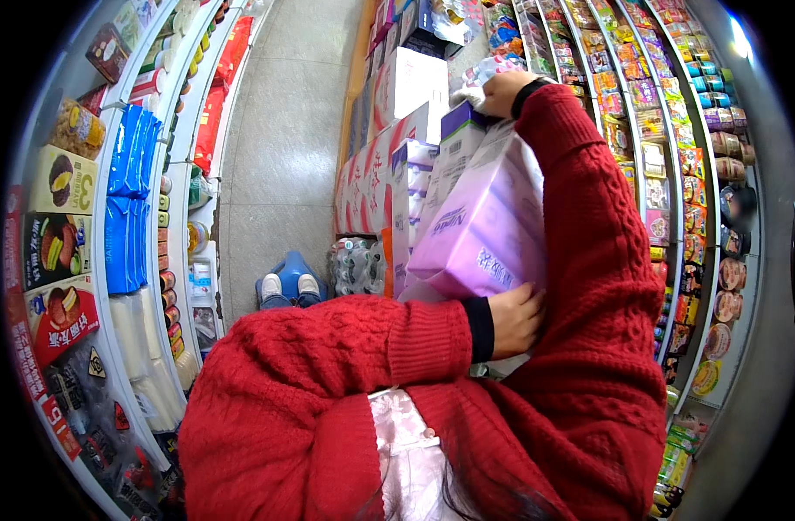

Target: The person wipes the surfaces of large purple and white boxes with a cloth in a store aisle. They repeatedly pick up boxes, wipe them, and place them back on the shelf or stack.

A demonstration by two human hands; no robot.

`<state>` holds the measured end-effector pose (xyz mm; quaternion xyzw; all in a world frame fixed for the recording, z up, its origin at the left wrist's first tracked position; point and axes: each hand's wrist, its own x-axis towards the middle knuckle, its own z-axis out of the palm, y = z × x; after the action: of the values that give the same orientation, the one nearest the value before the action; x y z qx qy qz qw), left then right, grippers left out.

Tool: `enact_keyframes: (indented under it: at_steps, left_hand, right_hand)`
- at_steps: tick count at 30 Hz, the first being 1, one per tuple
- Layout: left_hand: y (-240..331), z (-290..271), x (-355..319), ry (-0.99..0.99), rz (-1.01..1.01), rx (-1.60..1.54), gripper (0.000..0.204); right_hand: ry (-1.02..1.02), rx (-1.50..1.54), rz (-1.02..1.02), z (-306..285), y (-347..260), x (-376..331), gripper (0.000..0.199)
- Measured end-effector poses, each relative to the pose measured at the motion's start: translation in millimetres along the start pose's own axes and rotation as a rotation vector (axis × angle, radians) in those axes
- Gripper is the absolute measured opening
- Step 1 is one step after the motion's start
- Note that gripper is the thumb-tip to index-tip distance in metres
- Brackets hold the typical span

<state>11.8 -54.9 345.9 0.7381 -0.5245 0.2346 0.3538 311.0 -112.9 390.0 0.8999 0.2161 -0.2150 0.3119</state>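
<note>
Purple pack (pixel 484 230): large soft-wrapped bundle in glossy lilac film, likely paper goods. Position: held tilted against the person's chest and right sleeve, above stacked cartons (pixel 415 174) in a shop aisle, not resting on any shelf.

Left hand (pixel 514 319): under the pack's lower edge, fingers curled against the film and bearing it from below; red knitted cuff with a dark inner cuff at the wrist.

Right hand (pixel 508 91): raised at the upper end of the load, closed over a crinkled clear-wrapped item just past the pack's top corner; whether it also pinches the pack's own film cannot be told, as the fingers are partly hidden.

Handling, as judged: bulky but light for its size; wrap looks slick and yielding, so the bundle may sag or slide if taken at one end only. Not fragile, though the film could tear where pinched. Best hold appears to be one palm beneath the bottom edge and the other steadying the top, or the whole pack hugged to the body.

Surroundings: shelves (pixel 675 156) of small packaged snacks and cup goods to the right; shelves (pixel 111 286) of boxed sweets and blue packs (pixel 128 200) to the left; shrink-wrapped bottles (pixel 356 265) on the tiled floor (pixel 280 148); white-toed shoes (pixel 290 286) below.
</note>
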Motion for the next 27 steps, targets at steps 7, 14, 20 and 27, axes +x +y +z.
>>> enact_keyframes:
  at_steps: [7, 14, 20, 27]
  left_hand:
    - [-9.7, 12.6, -4.2, 0.301, 0.002, -0.011, 0.026]
    - [5.7, 3.2, -4.9, 0.038, -0.095, -0.199, 0.014]
    - [15.4, 12.7, -10.9, 0.190, -0.022, -0.058, 0.016]
    - [6.1, 7.2, -7.8, 0.199, -0.093, -0.106, 0.030]
  right_hand:
    - [0.079, 0.067, -0.377, -15.1, -103.1, -96.2, 0.015]
    - [0.278, 0.225, -0.675, -39.3, -141.8, -154.2, 0.006]
    - [0.344, 0.337, -0.250, -12.1, -80.7, -78.4, 0.015]
    - [0.184, 0.504, -0.412, -8.9, -126.3, -135.6, 0.016]
